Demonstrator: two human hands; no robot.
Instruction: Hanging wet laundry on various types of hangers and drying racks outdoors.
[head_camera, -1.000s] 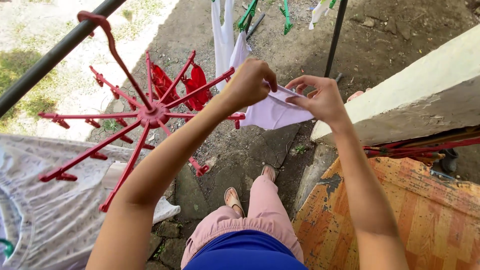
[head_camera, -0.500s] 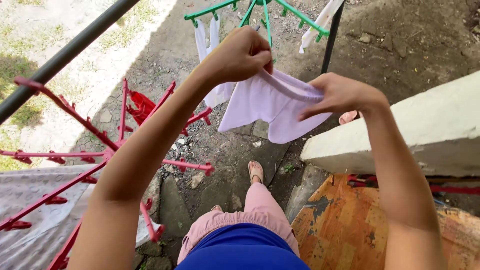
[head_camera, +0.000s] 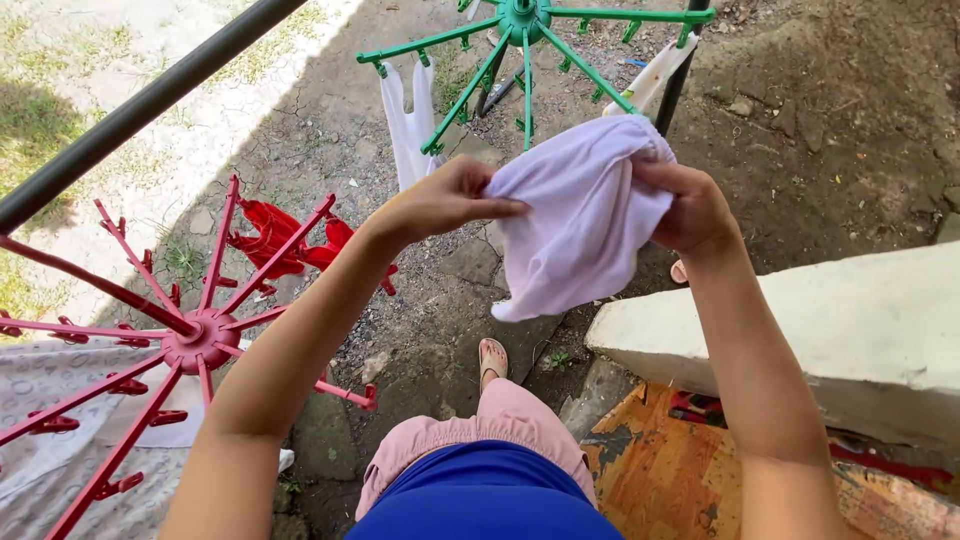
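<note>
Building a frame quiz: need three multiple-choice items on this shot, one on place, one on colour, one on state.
1. Where is the green clip hanger?
A. above the cloth
B. on the ground
C. under the red hanger

2. What colour is the cloth?
A. red
B. pale lilac-white
C. black

3. How is the cloth held?
A. one hand only
B. lying loose on the wall
C. gripped by both hands

A: its arms spread above the cloth.
B: it looks pale lilac-white.
C: left hand and right hand pinch opposite sides.
</note>
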